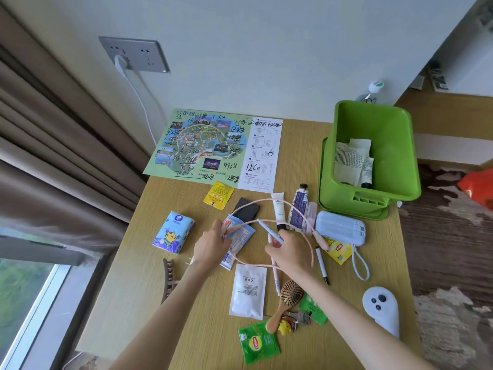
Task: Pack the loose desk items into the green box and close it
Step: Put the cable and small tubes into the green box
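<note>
Nearest me on the table (202, 303) lie things not yet packed: a green tea sachet (257, 343), a wooden hairbrush (285, 300) and a white sachet (248, 289).

Just past them are my two hands, with the pink cable (311, 253) strung between them. My left hand (210, 245) pinches one end of the cable between thumb and fingertips, above a blue-and-white packet. My right hand (289, 249) has its fingers curled round what looks like a pale blue pen (269, 231). The cable crosses right at that hand, but I cannot tell whether the fingers hold the cable too. The cable is not gathered. It sprawls in wide loops running mostly left to right, one arc reaching out over the two upright-lying tubes (278, 212). Its free plug lies on the table beside the pale blue power bank (340, 228), off to the right of my right hand.

The green box (386, 134) stands further off, at the far right corner of the table, open on top with some paper packets and a small tube already inside. It seems to sit on its own lid (354, 212).

So the box lies ahead and to the right of both hands, and my right hand is clearly the nearer one. I judge the cable needs coiling into a tighter bundle first. Its trailing loops and the plug on the right would otherwise drag across the tubes and power bank on the way over.
</note>
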